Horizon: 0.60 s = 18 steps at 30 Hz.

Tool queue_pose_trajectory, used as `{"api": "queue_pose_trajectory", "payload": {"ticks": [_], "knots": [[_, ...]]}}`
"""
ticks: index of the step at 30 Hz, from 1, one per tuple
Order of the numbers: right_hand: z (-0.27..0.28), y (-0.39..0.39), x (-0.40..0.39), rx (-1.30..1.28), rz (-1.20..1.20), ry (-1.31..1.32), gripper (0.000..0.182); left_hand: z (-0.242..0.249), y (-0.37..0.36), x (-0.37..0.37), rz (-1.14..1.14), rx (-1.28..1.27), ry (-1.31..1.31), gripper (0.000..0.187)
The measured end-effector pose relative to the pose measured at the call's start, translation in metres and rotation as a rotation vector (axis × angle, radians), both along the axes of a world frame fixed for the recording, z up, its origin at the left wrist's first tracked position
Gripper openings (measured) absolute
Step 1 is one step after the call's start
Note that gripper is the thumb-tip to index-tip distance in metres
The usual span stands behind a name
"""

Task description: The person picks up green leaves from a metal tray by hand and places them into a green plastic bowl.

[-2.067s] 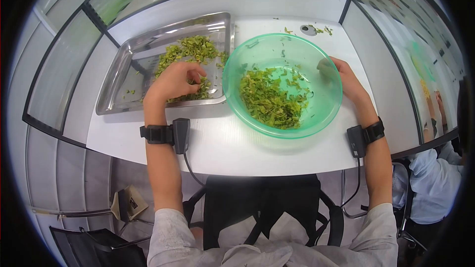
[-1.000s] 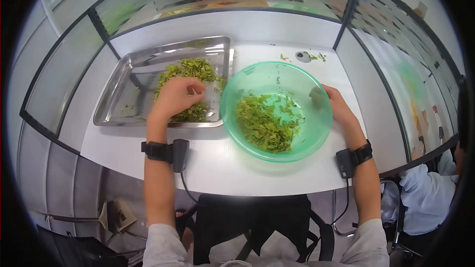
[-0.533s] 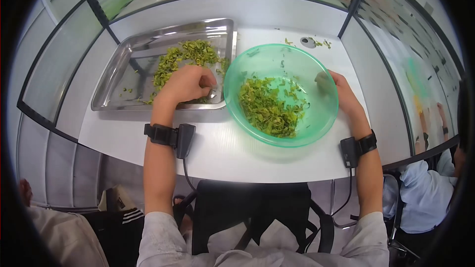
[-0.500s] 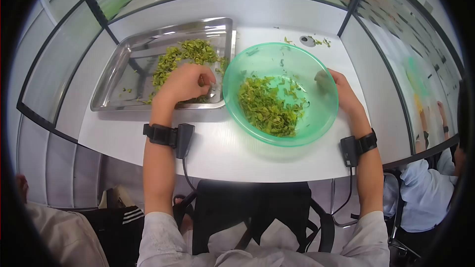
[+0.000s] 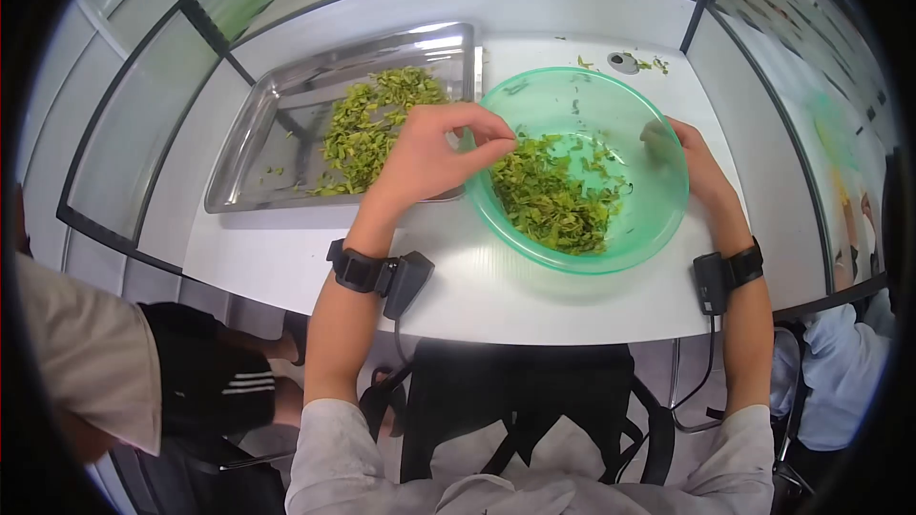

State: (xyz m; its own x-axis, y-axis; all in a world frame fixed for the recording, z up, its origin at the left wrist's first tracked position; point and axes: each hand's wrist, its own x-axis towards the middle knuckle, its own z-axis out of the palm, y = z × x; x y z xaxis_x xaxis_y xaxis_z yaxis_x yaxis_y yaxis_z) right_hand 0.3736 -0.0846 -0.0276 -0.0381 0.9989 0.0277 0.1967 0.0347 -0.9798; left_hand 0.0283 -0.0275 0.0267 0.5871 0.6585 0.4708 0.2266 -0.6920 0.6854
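Head view: the left hand (image 5: pixel 425 157) has shifted from above the metal tray (image 5: pixel 301 157) to the near-left rim of the green bowl (image 5: pixel 645 215) — the reach now ends at the bowl. I read its fingers (image 5: pixel 489 124) as pinched together; whether they carry a leaf, I cannot tell. The right hand (image 5: pixel 704 162) sits against the bowl's right side, its grip partly obscured by the wall. Leafy pieces (image 5: pixel 558 205) lie in the bowl, and a second heap (image 5: pixel 361 138) occupies the tray.

Both vessels rest on the white worktop (image 5: pixel 572 310); scraps (image 5: pixel 658 65) lie beside a round fitting (image 5: pixel 623 62). Partitions (image 5: pixel 138 143) enclose it — one person (image 5: pixel 86 353) is at left, another (image 5: pixel 840 372) at right.
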Motion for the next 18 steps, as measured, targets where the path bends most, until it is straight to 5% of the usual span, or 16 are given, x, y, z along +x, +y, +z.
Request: {"api": "queue_pose_trajectory", "payload": {"ticks": [12, 14, 18], "knots": [[0.003, -0.003, 0.003, -0.007, -0.024, -0.036, 0.027, -0.008, 0.026, -0.016, 0.015, -0.041, -0.164, 0.007], [0.004, -0.003, 0.003, -0.011, -0.025, -0.057, 0.026, -0.004, 0.029, -0.024, 0.237, -0.097, -0.142, 0.011], [0.008, -0.006, -0.001, -0.012, -0.034, -0.047, 0.024, -0.017, 0.051, -0.051, 0.414, 0.082, 0.279, 0.014]]}}
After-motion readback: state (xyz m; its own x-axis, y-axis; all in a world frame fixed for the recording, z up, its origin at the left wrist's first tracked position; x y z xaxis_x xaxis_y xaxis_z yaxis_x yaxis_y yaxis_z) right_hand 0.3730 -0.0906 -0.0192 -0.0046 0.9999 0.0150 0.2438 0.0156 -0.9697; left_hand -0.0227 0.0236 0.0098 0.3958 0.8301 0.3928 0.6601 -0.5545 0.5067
